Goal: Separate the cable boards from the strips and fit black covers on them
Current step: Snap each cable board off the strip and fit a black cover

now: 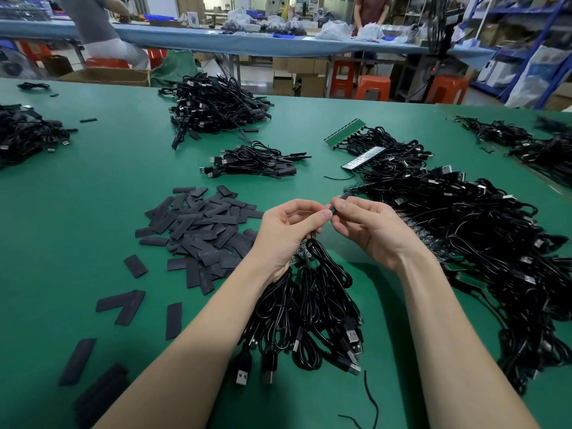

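Observation:
Both hands meet above the green table (93, 212). My left hand (288, 230) grips a bunch of black USB cables (309, 305) that hang down from it, a board strip (301, 253) showing at its heel. Its thumb and forefinger pinch one small piece together with my right hand (368, 224), which pinches a black cover (340, 199) at its fingertips. A heap of loose black covers (201, 230) lies to the left of my hands. Cables still on green board strips (448, 218) are piled to the right.
Bundles of covered cables lie in the middle (257, 162) and far back (216, 103). More cable heaps sit at the far left (28, 131) and far right (541, 144). Stray covers (120, 305) dot the near left. People work at a blue bench (278, 41) behind.

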